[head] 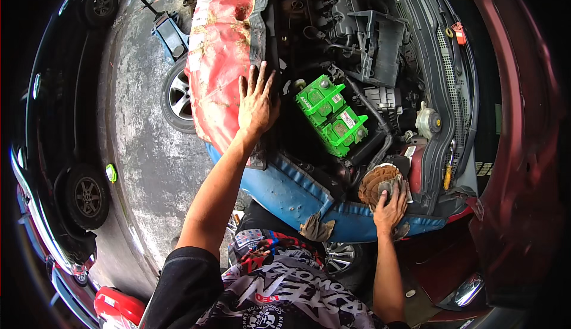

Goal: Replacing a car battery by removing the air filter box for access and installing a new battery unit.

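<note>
My left hand lies spread, fingers apart, on a red vinyl cover draped over the front edge of a car's engine bay. My right hand is on a round brown cloth rag near the corner of the bay, its fingers over the rag's greyish part. Whether the fingers grip or only press is partly hidden. Between my hands, a car battery with a bright green top sits at an angle in the bay. Its two terminals show with no clamps on them.
A blue fender cover lines the near edge. Beyond the battery are an empty black plastic battery tray and a brake fluid reservoir. A yellow-handled screwdriver lies by the cowl. A wheel and floor jack are on the floor.
</note>
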A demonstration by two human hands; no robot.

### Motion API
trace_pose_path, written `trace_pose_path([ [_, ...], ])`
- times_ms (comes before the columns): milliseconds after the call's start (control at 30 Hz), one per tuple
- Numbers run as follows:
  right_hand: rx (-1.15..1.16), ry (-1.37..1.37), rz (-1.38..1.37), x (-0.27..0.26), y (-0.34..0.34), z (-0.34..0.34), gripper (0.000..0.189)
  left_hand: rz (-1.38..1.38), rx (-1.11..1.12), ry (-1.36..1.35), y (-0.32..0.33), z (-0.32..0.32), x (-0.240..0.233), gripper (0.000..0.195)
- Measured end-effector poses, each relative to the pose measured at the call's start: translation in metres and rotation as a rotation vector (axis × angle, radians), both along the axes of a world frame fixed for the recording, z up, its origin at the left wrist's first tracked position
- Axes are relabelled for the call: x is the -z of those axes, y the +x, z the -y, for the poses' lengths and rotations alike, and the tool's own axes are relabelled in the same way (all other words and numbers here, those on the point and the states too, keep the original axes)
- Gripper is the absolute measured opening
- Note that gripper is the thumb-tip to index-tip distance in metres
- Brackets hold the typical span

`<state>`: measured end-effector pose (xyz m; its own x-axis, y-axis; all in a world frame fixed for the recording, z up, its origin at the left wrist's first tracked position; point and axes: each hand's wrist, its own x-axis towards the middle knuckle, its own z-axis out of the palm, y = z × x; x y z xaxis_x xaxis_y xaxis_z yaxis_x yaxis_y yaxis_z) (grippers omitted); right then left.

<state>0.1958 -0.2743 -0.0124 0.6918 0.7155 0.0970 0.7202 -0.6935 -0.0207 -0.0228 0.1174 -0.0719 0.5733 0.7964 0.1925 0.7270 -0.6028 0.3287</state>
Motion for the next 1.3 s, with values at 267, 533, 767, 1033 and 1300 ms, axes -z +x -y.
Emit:
trace_pose_path([
  [267, -0.003, -0.004, -0.017, -0.003, 0.001, -0.004, 0.051, 0.037, 0.005, 0.002, 0.001, -0.002, 0.003, 0.065],
  [533, 0.173, 0.238, -0.200, -0.037, 0.023, -0.056, 0.041, 0.032, 0.000, -0.002, 0.003, -0.002, 0.003, 0.066],
  [767, -0.146, 0.252, -0.260, -0.032, 0.070, -0.208, 0.047, 0.007, -0.011, -0.012, 0.001, -0.003, 0.002, 0.067],
  [1033, -0.158, 0.143, -0.264, 0.033, 0.099, -0.343, 0.055, 0.005, -0.011, 0.001, 0.003, -0.004, 0.001, 0.068],
  [1300, -0.036, 0.608, -0.046, -0.048, 0.143, -0.310, 0.035, 0.023, -0.003, 0.046, 0.001, -0.002, 0.004, 0.067],
])
